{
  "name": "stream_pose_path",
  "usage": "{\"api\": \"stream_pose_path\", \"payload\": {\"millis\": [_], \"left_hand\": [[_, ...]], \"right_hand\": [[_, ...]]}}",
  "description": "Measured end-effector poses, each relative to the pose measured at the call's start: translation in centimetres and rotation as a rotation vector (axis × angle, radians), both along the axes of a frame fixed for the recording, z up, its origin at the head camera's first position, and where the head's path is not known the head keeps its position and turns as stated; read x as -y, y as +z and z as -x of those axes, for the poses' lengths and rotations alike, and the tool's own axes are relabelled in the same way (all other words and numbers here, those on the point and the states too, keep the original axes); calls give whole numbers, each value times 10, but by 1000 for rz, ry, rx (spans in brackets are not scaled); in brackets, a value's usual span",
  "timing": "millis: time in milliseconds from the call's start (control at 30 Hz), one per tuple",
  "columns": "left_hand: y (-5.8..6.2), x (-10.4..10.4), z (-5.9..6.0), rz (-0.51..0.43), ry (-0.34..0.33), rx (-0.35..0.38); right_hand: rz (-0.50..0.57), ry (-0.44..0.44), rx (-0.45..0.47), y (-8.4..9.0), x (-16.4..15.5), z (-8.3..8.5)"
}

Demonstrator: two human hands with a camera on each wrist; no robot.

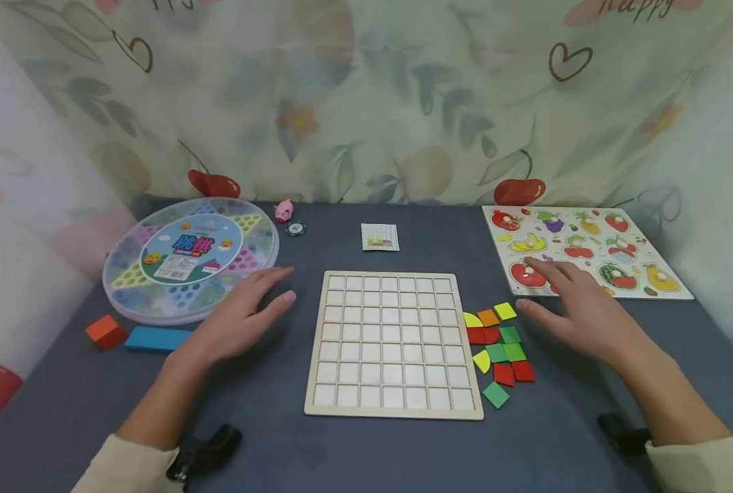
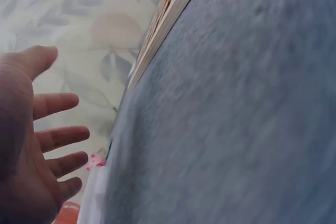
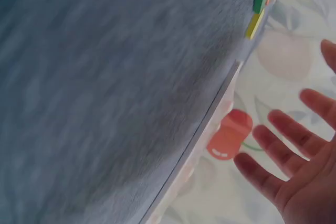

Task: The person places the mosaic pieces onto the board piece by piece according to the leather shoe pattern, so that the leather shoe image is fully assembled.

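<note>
A pale wooden grid board (image 1: pixel 394 412) with white square cells lies in the middle of the dark table. Along its right edge is a loose group of coloured tiles, among them a green square (image 1: pixel 496 395), a red square (image 1: pixel 523 371) and a yellow rounded piece (image 1: pixel 481 361). My left hand (image 1: pixel 237 320) hovers left of the board, near the round game box, fingers spread and holding nothing. Over on the right, my right hand (image 1: pixel 579 311) is held above the table between the tiles and the fruit board, also with nothing in it. Both wrist views show extended, separated fingers.
A round Chinese checkers box (image 1: pixel 258 239) lies at left, with an orange block (image 1: pixel 106 332) and a blue block (image 1: pixel 155 339) before it. Behind the grid are a small pattern card (image 1: pixel 379 237), a pink pig (image 1: pixel 283 211) and a chip (image 1: pixel 295 229). A fruit puzzle board (image 1: pixel 644 239) lies back right.
</note>
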State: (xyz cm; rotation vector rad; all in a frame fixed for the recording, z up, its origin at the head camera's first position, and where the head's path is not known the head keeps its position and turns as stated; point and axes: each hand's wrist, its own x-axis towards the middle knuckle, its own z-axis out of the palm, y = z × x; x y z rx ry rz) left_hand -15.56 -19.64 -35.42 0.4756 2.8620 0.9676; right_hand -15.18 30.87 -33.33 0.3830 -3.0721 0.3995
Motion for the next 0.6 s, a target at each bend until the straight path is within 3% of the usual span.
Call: {"api": "stream_pose_path", "payload": {"millis": [200, 467, 600], "left_hand": [[-9, -11, 4, -45, -33, -28], [-15, -25, 11, -101, -56, 19], [-18, -33, 13, -109, -79, 4]], "right_hand": [[75, 50, 47, 1, 10, 8], [127, 167, 49, 0, 33, 17], [135, 194, 71, -1, 44, 22]]}}
